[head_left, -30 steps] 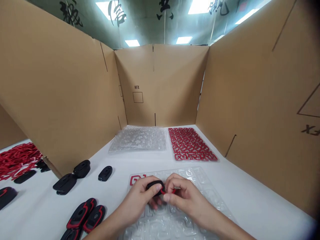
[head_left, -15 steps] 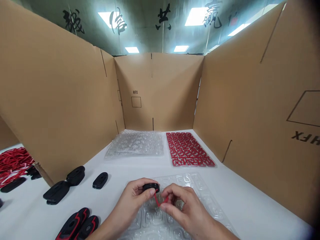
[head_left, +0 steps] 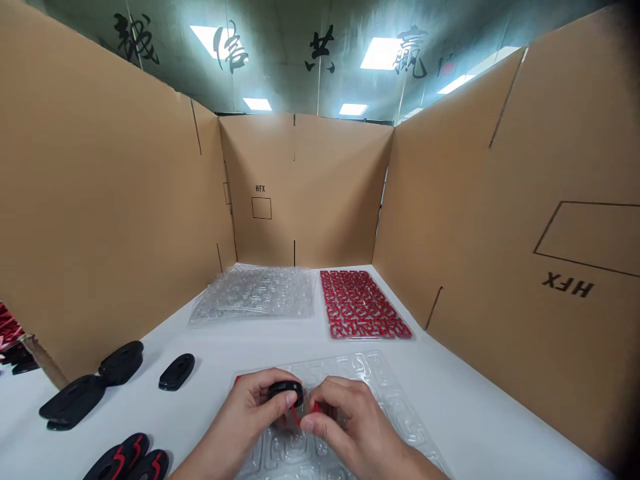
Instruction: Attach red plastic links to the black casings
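The left hand (head_left: 254, 408) comes in from the lower left, thumb in front and fingers curled behind, pinching a black oval piece (head_left: 286, 388) over the clear tray (head_left: 320, 443). The right hand (head_left: 350, 417) reaches in from the lower right, its fingers bent and thumb pointing toward the left hand, pinching a thin red strip (head_left: 295, 416) that runs to the black oval piece. Both forearms angle inward, and the hands are near each other above the white table (head_left: 475, 427).
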`<state>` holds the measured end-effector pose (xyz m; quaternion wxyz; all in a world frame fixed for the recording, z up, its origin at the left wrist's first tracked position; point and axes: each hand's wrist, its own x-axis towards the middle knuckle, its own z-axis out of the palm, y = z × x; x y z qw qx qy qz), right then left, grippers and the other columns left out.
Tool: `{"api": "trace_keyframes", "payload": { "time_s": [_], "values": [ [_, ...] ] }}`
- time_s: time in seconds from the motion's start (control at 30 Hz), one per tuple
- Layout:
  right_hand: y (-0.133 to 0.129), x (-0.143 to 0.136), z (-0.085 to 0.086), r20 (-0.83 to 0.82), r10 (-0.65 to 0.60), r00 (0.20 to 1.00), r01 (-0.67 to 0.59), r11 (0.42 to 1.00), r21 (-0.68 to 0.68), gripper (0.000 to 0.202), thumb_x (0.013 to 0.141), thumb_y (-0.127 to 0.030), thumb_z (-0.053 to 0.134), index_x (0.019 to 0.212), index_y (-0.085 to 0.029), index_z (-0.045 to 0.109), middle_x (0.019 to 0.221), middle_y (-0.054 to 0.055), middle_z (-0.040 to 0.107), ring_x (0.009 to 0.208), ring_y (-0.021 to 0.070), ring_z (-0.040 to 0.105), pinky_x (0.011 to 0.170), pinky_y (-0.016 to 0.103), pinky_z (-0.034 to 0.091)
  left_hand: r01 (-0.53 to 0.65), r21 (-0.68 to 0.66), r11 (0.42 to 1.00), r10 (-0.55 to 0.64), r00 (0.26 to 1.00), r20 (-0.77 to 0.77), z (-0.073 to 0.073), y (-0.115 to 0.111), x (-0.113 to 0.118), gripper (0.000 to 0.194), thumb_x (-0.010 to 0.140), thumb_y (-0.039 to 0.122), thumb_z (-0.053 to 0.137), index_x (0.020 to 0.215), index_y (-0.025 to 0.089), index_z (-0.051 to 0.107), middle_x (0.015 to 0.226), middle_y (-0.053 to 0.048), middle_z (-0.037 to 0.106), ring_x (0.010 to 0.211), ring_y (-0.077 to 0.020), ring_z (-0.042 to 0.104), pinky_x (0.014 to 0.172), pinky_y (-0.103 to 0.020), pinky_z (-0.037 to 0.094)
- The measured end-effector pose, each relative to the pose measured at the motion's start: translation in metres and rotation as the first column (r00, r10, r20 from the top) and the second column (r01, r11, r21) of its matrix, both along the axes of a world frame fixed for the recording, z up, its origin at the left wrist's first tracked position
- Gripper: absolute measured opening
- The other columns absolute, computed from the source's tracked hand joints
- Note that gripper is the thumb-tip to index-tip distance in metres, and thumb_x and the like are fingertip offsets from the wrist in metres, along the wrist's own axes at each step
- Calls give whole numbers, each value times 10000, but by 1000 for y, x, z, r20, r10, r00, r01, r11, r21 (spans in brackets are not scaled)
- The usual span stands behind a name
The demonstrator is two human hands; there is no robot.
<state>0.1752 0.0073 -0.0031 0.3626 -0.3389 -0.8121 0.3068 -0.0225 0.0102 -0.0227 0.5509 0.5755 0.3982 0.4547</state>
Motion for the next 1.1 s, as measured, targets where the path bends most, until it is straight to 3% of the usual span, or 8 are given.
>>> {"api": "trace_keyframes", "payload": {
  "time_s": [0.07,0.2,0.37,0.6,0.73,0.9,1.0,1.1],
  "values": [
    [1,0,0,-106,33,994,-55,976,-211,236,854,-389,635,748,-179,617,656,-11,594,607,122,521,616,236,401,11,-41,999,-10,999,37,3,-1,-1,333,729,464,753,831,148,729,706,-37,660,626,-140,555,571,-241,451],
    [6,1,-1,-321,78,944,-250,803,-541,358,814,-524,635,781,-182,536,634,-22,555,532,111,493,557,243,412,94,-165,982,-65,982,175,6,-3,-2,324,714,452,765,834,154,726,748,-40,640,686,-153,555,565,-240,465],
    [5,0,-2,-8,-49,999,46,983,-179,280,860,-347,613,656,-179,521,608,-42,510,586,106,464,589,229,341,56,-112,992,-50,997,55,3,-6,6,373,655,468,799,812,136,730,726,-32,609,678,-156,532,541,-248,474],
    [3,2,-6,188,-146,971,126,985,116,264,867,-256,620,630,-183,530,627,-22,565,601,121,508,584,234,341,24,-88,996,-24,1000,3,9,-11,11,352,690,457,765,827,140,696,790,-50,633,703,-161,539,565,-253,473],
    [0,4,-2,148,-63,987,46,993,112,39,853,-211,620,822,-192,635,768,12,655,698,145,590,655,244,430,28,-96,995,-22,998,55,8,-7,8,340,676,428,774,823,131,701,737,-42,624,633,-140,512,524,-237,433],
    [0,4,-3,-40,-125,991,127,990,55,271,874,-200,564,1138,-214,621,817,13,681,716,147,624,724,271,491,-63,-179,982,96,978,184,12,-4,4,241,656,333,785,770,141,695,706,-22,617,605,-113,480,515,-211,400],
    [5,2,-7,-157,-186,970,169,979,-115,306,846,-235,611,1151,-209,618,932,41,679,808,163,629,749,281,503,-28,-232,972,86,965,246,14,-6,5,228,634,312,791,740,141,684,698,-31,627,606,-115,492,492,-202,385],
    [10,-2,-7,-278,-93,956,-12,935,-355,230,821,-333,665,992,-181,688,884,50,689,761,158,621,685,264,504,14,-248,969,55,962,269,15,-9,9,238,605,307,804,713,134,681,669,-31,620,596,-120,503,477,-204,389]
  ]
}}
